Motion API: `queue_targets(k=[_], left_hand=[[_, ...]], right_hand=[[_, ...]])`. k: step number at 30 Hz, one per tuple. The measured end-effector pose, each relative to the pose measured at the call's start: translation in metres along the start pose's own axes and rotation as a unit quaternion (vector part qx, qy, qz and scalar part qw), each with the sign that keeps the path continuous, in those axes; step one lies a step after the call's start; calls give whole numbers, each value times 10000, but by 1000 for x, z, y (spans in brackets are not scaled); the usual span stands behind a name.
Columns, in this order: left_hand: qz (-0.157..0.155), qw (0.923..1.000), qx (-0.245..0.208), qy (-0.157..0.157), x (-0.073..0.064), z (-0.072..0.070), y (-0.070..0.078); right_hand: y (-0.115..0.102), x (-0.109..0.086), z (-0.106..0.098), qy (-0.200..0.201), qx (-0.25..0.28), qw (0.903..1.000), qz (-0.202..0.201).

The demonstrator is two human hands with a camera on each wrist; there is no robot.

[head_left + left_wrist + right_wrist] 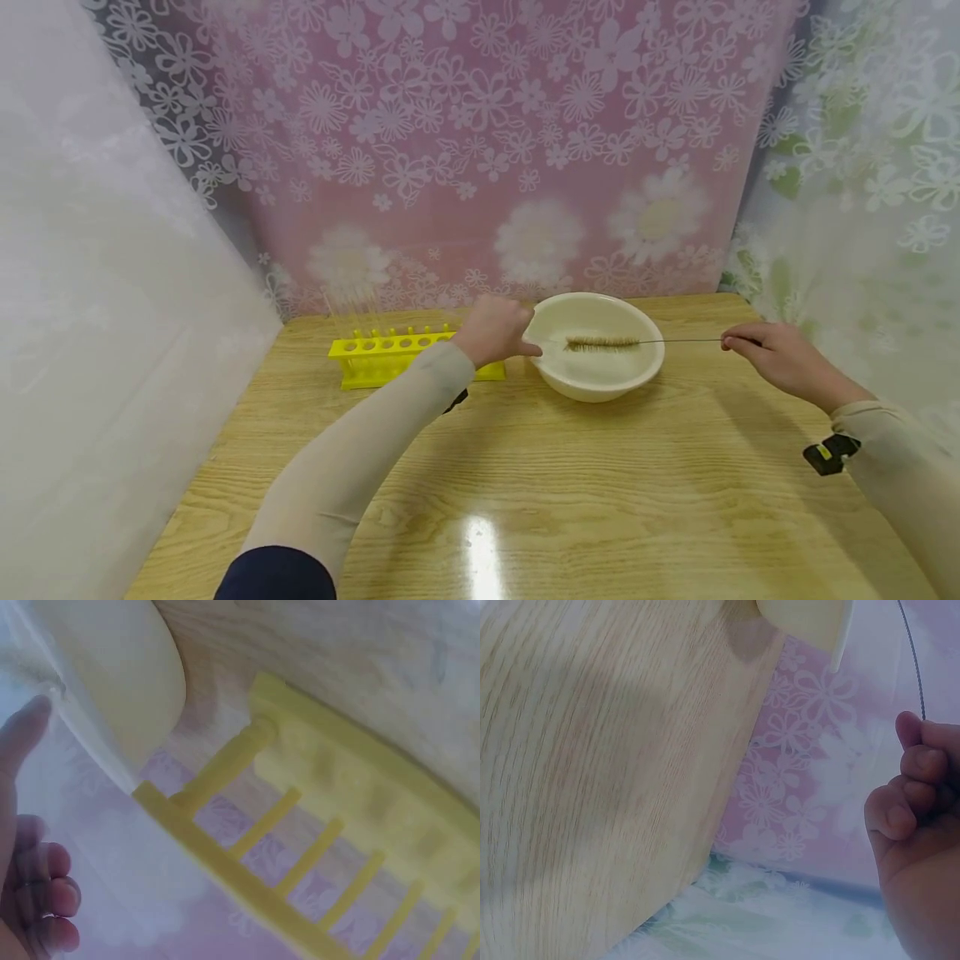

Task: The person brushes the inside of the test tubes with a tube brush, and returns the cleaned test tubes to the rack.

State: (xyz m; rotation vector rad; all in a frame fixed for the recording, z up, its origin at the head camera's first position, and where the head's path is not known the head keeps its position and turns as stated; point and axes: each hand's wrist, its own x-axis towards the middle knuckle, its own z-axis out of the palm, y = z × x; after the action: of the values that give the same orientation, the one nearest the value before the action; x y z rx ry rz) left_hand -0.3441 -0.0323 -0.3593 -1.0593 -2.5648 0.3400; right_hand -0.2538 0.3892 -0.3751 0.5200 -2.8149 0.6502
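In the head view, my right hand (776, 354) pinches the twisted wire handle of a test tube brush (602, 342) between thumb and curled fingers. Its tan bristles lie level over the white bowl (596, 390), pointing at my left hand (495, 331). That hand is at the bowl's left rim, thumb extended towards the brush. Its fingers curl round what looks like a clear test tube (55, 689), barely visible except for a glint near the thumb tip. In the right wrist view only the wire (913, 652) shows above the right hand (922, 817).
Behind the left forearm stands a yellow test tube rack (360, 346) with clear tubes (352, 308) upright at its left end. Wood-grain table (570, 492) runs under everything. Flowered curtains (480, 150) close off the back and sides.
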Motion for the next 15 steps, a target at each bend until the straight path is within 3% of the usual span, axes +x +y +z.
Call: queue_targets(k=[4, 7, 11, 15], left_hand=[[-695, 9921, -1037, 141, -7, 7, -5], [-1162, 9719, -2001, 429, -13, 10, -8], [-1751, 9283, -3138, 957, -22, 9, -13], [-2277, 8722, -4031, 1579, -30, 4, -21]], right_hand=[[1, 1, 3, 19, -11, 10000, -35], [3, 2, 5, 20, -39, 10000, -42], [5, 4, 7, -5, 13, 10000, 36], [5, 6, 8, -32, 74, 9999, 112]])
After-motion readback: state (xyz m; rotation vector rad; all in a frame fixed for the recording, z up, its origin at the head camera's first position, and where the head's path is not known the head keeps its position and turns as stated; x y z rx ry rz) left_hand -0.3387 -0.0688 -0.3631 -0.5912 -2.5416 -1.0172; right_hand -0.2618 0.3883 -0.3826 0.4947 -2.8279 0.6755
